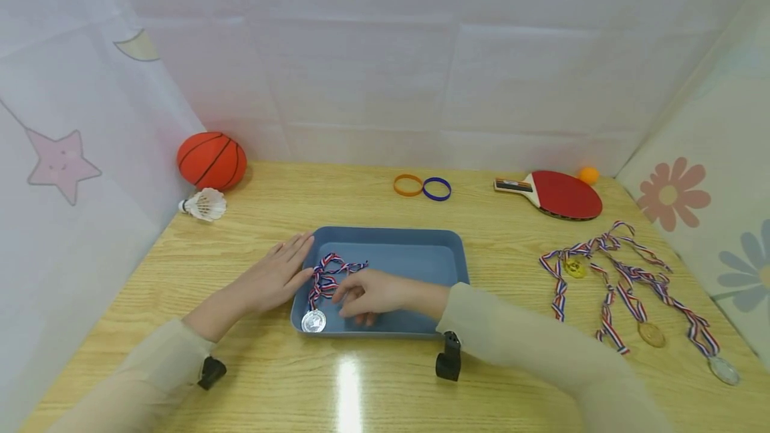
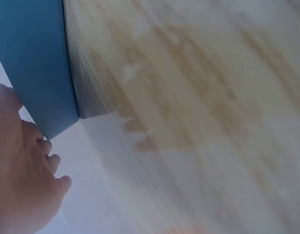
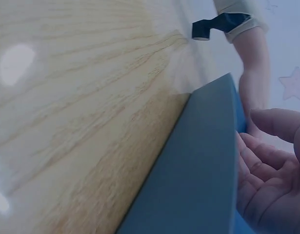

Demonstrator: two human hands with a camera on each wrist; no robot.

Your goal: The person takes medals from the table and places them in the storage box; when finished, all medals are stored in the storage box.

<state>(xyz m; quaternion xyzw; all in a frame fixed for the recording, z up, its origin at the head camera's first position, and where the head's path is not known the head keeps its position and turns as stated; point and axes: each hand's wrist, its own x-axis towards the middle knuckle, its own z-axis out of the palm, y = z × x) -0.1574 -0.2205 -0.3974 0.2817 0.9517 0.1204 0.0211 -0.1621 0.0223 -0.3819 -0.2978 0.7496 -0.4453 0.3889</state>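
Observation:
A blue-grey tray [image 1: 415,262] sits on the wooden table. Inside its left end lies a silver medal [image 1: 313,321] on a bunched red, white and blue ribbon [image 1: 320,282]. My left hand [image 1: 273,279] rests along the tray's left rim with its fingers straight; the left wrist view shows this hand [image 2: 28,170] beside the tray's wall. Over the tray, my right hand [image 1: 375,293] is beside the ribbon, its fingers loosely bent. In the right wrist view the thumb of this hand [image 3: 276,180] stands apart from the fingers, and nothing shows between them.
Several ribboned medals [image 1: 652,334] lie spread at the right. Behind them are a red table tennis bat [image 1: 565,196] and an orange ball [image 1: 588,175]. Orange [image 1: 408,193] and blue wristbands [image 1: 436,197] lie at the back; a small basketball [image 1: 212,160] and a shuttlecock [image 1: 206,205] stand back left.

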